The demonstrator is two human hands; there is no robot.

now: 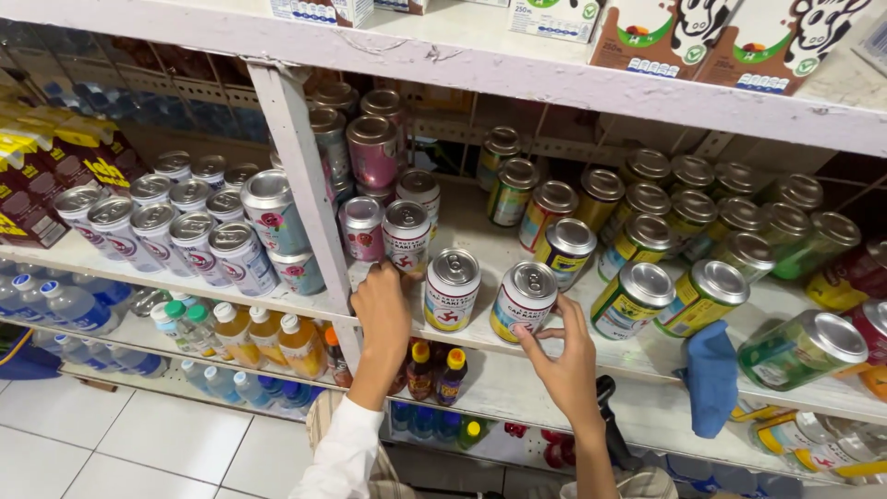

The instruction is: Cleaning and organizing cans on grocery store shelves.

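Note:
My left hand (381,310) reaches up to the white shelf (480,240) and its fingers touch the base of a white and red can (407,237); whether they grip it is unclear. My right hand (562,356) has its fingertips on the lower side of a white, yellow and red can (523,301) at the shelf's front edge. Between the two hands stands another can of that kind (452,289). Pink cans (362,226) stand behind the left hand.
Green and yellow cans (637,298) fill the shelf to the right; one green can (802,347) lies on its side. A blue cloth (711,377) hangs over the edge. White cans (194,238) stand left of the upright post (305,203). Bottles (263,340) fill lower shelves, cartons (665,37) the top.

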